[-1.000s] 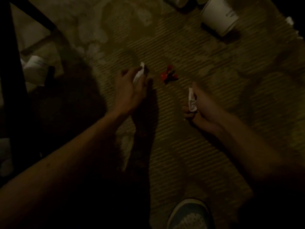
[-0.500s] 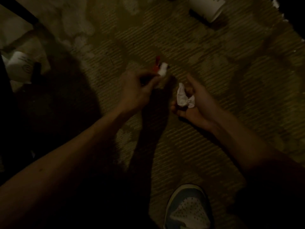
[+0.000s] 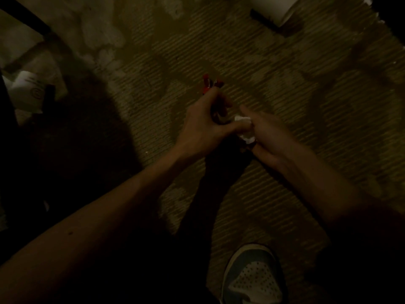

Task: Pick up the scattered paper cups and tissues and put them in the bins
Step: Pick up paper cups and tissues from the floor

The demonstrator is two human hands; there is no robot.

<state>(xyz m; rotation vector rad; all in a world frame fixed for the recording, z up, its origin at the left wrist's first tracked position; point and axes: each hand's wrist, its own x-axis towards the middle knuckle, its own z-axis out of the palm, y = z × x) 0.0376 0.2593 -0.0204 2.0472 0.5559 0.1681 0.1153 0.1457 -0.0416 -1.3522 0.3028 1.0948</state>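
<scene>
Meeting over the striped rug, both hands are curled closed: the left hand grips a red scrap poking out above its fingers, and the right hand holds a crumpled white tissue against the left thumb. A paper cup lies far left, and a second paper cup lies at the top edge.

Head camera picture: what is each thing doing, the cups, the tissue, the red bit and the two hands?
left hand: grips the red scrap.
red scrap: pokes out above the curled fingers.
right hand: holds the tissue.
tissue: crumpled, between both hands.
top cup: lying on its side.
left cup: lying on its side.
</scene>
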